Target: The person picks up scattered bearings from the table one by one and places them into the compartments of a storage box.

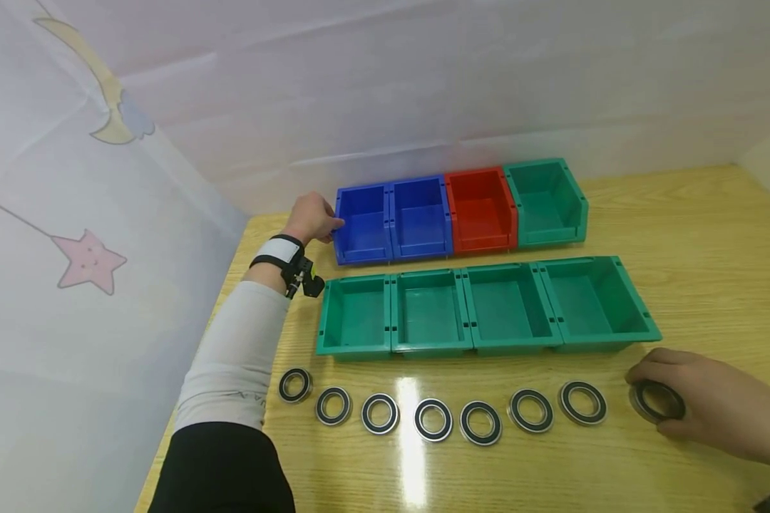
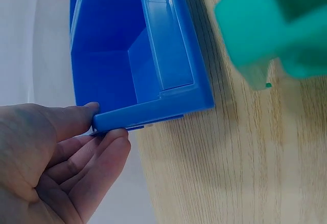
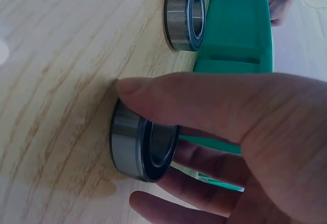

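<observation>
Near the desk's (image 1: 712, 285) right side, the right hand (image 1: 702, 399) grips a sealed ball bearing (image 3: 130, 144) between thumb and fingers; seven matching bearings (image 1: 418, 420) stretch toward the left edge. Beyond stand four green bins (image 1: 466, 306). At the far left corner, the left hand (image 1: 311, 217) pinches the outer blue bin's (image 1: 364, 228) side.

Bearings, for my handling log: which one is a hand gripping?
The bearing at the row's right end in the head view: the right hand grips it; no hand touches the other seven.
</observation>
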### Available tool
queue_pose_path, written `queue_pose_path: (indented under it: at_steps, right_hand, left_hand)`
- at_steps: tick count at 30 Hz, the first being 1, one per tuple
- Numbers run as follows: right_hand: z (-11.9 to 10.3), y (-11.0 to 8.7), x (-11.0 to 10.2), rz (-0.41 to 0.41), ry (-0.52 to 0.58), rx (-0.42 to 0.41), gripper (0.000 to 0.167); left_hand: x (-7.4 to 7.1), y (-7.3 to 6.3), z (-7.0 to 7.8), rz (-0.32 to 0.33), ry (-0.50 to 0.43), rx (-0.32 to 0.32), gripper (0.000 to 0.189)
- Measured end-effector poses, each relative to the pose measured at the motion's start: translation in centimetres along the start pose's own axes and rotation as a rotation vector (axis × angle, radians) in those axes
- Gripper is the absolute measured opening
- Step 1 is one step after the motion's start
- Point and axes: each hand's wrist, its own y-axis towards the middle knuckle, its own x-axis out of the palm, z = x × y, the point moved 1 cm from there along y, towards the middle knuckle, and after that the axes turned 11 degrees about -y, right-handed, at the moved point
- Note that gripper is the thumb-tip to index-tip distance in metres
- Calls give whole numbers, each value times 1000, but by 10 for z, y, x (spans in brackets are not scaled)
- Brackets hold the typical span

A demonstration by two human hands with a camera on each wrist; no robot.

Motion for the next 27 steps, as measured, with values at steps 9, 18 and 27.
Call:
queue_pose_path:
  at_steps: [9,18,27]
  right_hand:
    - [3,1,0,-59,32,-18,54]
    - [2,2,-10,-73,45,-48,55]
    - [3,-2,-23,122,-3,-187,58]
  left_hand:
    - [0,1,1,-6,-24,-5,38]
    - [0,4,-1,-23,-56,-25,38]
    - [-1,2,-1,-28,-88,-40,39]
